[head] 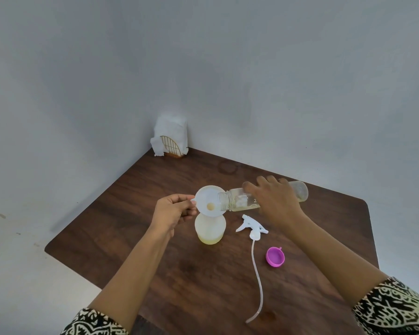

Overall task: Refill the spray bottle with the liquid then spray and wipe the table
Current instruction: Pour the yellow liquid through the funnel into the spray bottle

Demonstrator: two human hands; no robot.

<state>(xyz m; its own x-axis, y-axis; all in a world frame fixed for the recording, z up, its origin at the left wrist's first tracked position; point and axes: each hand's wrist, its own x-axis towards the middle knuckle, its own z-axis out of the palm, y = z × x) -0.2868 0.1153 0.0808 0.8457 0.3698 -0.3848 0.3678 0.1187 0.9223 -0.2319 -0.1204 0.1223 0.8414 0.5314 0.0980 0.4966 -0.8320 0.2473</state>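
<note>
A pink cap [275,257] and a white spray head [250,226] with a long tube lie on the brown tabletop [179,286]. Beside them stands the spray bottle [210,229], with a little yellow liquid at its bottom and a white funnel [207,200] in its top. The left hand [173,210] has its grip pinched on the funnel's edge. The right hand [273,199] has its grip around a clear bottle [237,199], tipped over the funnel. Tissues [171,140] sit in the far corner by the grey walls [228,68].

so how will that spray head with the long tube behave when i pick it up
The spray head probably feels light, being thin white plastic. Its tube lies in a curve, so it will likely dangle and sway.
</note>
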